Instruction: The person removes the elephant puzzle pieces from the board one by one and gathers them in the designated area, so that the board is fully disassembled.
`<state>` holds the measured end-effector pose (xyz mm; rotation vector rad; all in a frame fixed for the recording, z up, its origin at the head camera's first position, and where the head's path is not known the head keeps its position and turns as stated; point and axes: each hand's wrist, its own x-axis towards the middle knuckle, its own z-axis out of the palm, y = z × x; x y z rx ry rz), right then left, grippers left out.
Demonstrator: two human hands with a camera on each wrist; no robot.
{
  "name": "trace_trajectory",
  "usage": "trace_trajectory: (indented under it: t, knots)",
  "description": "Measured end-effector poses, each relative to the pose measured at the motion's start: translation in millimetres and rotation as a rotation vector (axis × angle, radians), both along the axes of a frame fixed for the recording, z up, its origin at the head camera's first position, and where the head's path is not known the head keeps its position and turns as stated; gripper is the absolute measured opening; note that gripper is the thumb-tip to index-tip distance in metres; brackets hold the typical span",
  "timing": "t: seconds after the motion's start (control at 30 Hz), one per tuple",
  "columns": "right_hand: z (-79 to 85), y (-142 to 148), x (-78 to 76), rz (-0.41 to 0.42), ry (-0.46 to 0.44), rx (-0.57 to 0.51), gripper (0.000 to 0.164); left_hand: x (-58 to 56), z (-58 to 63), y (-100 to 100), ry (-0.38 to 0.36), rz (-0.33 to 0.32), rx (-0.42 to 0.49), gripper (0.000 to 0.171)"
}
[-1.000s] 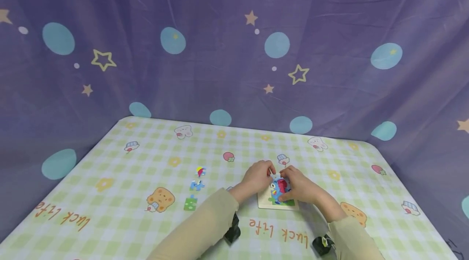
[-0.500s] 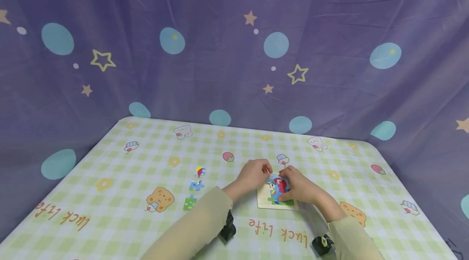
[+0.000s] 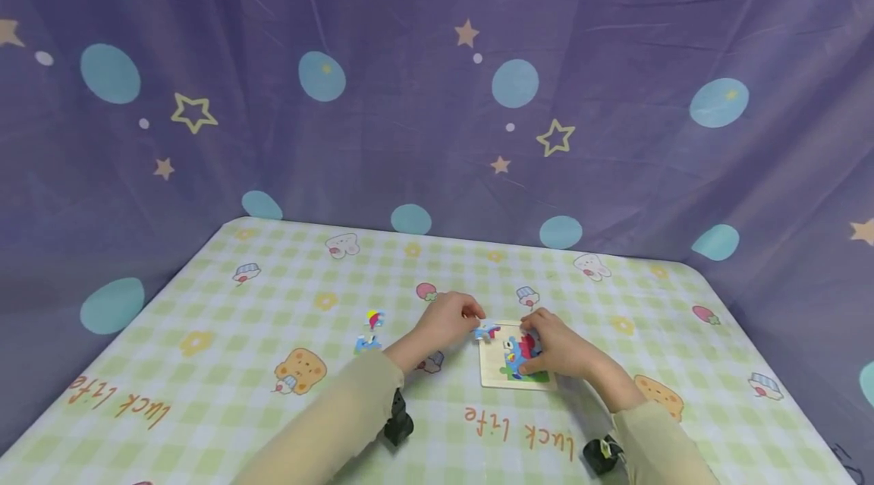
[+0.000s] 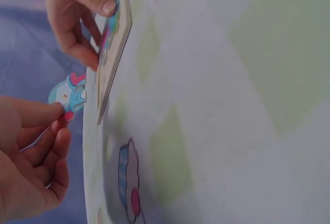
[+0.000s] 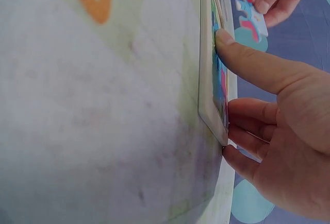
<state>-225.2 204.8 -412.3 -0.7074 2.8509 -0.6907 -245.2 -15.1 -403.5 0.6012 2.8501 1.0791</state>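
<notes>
My left hand (image 3: 444, 322) pinches a puzzle piece (image 3: 487, 332) between thumb and fingertips. Light blue with pink parts, the piece (image 4: 67, 96) is held up off the table, by the far left corner of a wooden puzzle board (image 3: 490, 367). Fitted pieces (image 3: 524, 352) with blue, red and green printing fill the board's right side; bare wood shows along the left and top. My right hand (image 3: 565, 348) holds the board from the right. Its thumb (image 5: 240, 49) lies over the fitted pieces, and its curled fingers meet the board's edge in the right wrist view.
Left of the board lie a loose red-and-yellow piece (image 3: 373, 319) and a blue piece (image 3: 366, 344), the latter close to my left sleeve (image 3: 334, 417). A checked cloth (image 3: 218, 363) covers the table. A purple curtain (image 3: 410, 121) hangs behind it.
My left hand has moved left from the top of the board, carrying the blue-and-pink piece. The left sleeve now covers the loose green piece. The right hand and board stay put.
</notes>
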Motion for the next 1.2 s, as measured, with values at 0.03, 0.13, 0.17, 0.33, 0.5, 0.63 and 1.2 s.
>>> trace_trajectory:
  t: [0.03,0.13,0.17,0.33,0.5,0.63,1.2]
  knots:
    - [0.3,0,0.0,-0.002,-0.001,0.001,0.064,0.5,1.7,-3,0.0,0.001,0.002,0.01]
    - [0.7,0,0.2,-0.004,-0.005,0.004,0.064,1.2,5.4,-11,-0.002,0.006,0.01,0.009]
    - [0.7,0,0.4,-0.005,-0.005,0.006,0.064,1.4,6.5,-14,-0.002,0.005,0.016,0.009]
    - [-0.2,0,0.6,-0.003,-0.001,0.013,0.064,0.1,9.3,-28,0.01,0.004,0.014,0.009]
    - [0.7,0,0.7,-0.005,-0.005,0.003,0.063,-3.2,17.0,-40,0.004,0.017,-0.006,0.009]
    - [0.9,0,0.8,-0.004,-0.01,-0.003,0.063,-5.2,20.9,-50,0.001,0.03,-0.011,0.01]
    - [-1.6,2,1.2,0.006,-0.013,-0.015,0.063,-10.1,20.1,-87,-0.037,0.085,-0.035,0.011]
